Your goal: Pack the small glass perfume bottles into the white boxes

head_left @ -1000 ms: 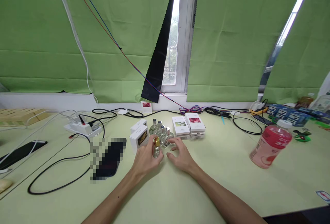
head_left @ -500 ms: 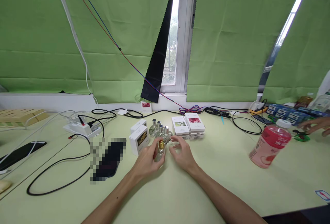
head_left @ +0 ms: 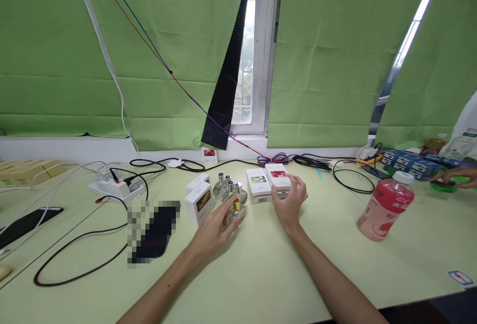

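Observation:
My left hand (head_left: 213,228) is curled around a small clear glass perfume bottle (head_left: 237,205) with a gold cap, which stands on the table. Just behind it several similar bottles (head_left: 228,188) with silver caps stand close together. My right hand (head_left: 290,205) reaches over the front of a white box (head_left: 278,174) with a red flower picture, thumb at its left side and fingers at its right. Against that box lies another white box (head_left: 258,179) with a green and white picture. Left of the bottles stand two white boxes, the nearer one (head_left: 198,205) bearing a dark picture.
A pink drink bottle (head_left: 385,208) stands at right. A dark phone (head_left: 158,232), partly pixelated, lies at left near a power strip (head_left: 116,187) and looping black cables. Another person's hand (head_left: 460,177) is at the far right by blue boxes (head_left: 408,161).
My right hand has moved right, from beside the gold-capped bottle to the red-flower box, and grips its sides. My left hand stays at the bottle. The view has shifted slightly.

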Demonstrator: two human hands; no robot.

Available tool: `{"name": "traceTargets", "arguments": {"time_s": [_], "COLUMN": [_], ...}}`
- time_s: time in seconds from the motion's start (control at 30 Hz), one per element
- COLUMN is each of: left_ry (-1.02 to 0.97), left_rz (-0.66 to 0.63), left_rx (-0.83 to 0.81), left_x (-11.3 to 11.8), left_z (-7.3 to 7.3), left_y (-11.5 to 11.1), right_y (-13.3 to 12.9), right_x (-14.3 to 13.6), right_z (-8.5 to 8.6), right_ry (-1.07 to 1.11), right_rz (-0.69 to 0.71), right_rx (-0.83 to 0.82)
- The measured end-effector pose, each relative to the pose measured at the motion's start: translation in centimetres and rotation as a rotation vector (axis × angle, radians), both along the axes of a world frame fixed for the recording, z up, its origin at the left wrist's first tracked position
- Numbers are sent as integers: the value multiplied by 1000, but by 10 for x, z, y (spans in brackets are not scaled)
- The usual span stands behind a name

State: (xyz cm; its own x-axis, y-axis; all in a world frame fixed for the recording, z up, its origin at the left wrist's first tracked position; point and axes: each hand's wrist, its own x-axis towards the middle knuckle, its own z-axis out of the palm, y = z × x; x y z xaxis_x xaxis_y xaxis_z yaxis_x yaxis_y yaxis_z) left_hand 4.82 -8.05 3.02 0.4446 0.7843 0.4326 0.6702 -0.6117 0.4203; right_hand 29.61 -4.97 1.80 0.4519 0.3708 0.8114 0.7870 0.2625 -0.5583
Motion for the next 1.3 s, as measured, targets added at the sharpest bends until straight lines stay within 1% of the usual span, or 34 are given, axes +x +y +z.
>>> {"name": "traceTargets", "arguments": {"time_s": [0.17, 0.33, 0.43, 0.57, 0.7, 0.77, 0.87, 1.03, 1.13, 1.2, 1.3], "left_ry": [-8, -31, -41, -55, -66, -84, -130, -140, -143, -171, -201], "left_rz": [43, 58, 50, 63, 21, 2, 11, 31, 6, -23, -43], "left_rx": [-73, -115, -125, -119, -111, -104, -114, -163, -171, -183, -216], "left_x": [-1, -3, -4, -4, -5, -5, -5, -5, -5, -5, -3], "left_z": [-3, -5, -5, -3, -5, -7, -10, -11, -11, -12, -12], "left_y": [5, 8, 9, 8, 8, 9, 11, 12, 11, 11, 10], "right_y": [12, 20, 21, 22, 23, 23, 21, 14, 6, 0, -11], "right_x": [5, 8, 9, 9, 9, 8, 8, 5, -1, -7, -19], "right_z": [-9, -17, -19, -22, -23, -22, -19, -11, -4, 1, 7], "right_ry": [14, 29, 41, 43, 60, 75, 98, 135, 135, 124, 73], "right_rz": [-24, -18, 8, 49, 63, 65, 79, 104, 126, 156, 248], "right_rx": [-136, -205, -214, -185, -157, -145, -124, -79, -40, 5, 74]}}
